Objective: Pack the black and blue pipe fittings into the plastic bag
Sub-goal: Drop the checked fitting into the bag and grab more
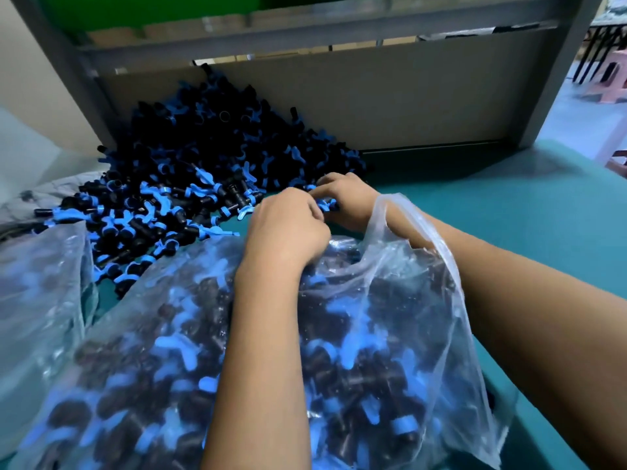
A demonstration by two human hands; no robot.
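Floppy plastic bag (210, 351) is sagging near; both hands (288, 228) (346, 198) are pinching small, hard, light fittings (327, 203) at the pile's (190, 164) edge.

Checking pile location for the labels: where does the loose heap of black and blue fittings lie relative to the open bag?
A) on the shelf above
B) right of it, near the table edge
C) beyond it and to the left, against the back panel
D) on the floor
C: the loose fittings lie heaped on the green table against the back panel, beyond and left of the plastic bag.
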